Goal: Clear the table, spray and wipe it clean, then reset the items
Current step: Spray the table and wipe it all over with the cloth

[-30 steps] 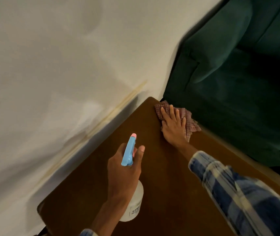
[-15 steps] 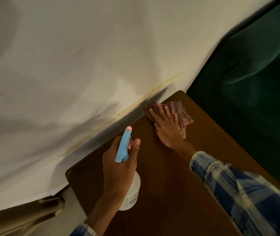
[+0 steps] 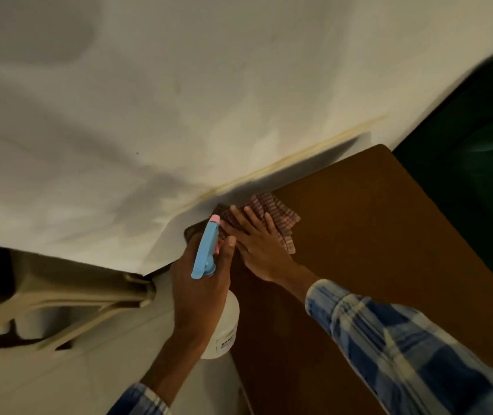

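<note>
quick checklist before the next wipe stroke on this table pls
1. Cloth under the wiping hand: ok. The right hand lies flat on the checkered cloth.
2. Cloth on the surface: ok. It lies on the brown tabletop, at the edge by the wall.
3. Spray bottle secure: ok. The left hand grips the spray bottle by its neck, held upright beside the table's edge.
4. Path clear: ok. No items show on the visible tabletop.
5. Surface wet enough: cannot tell. No spray film is visible in this dim light.
6. Wall-side corner wiped: cannot tell. The hands and bottle hide it.
</note>
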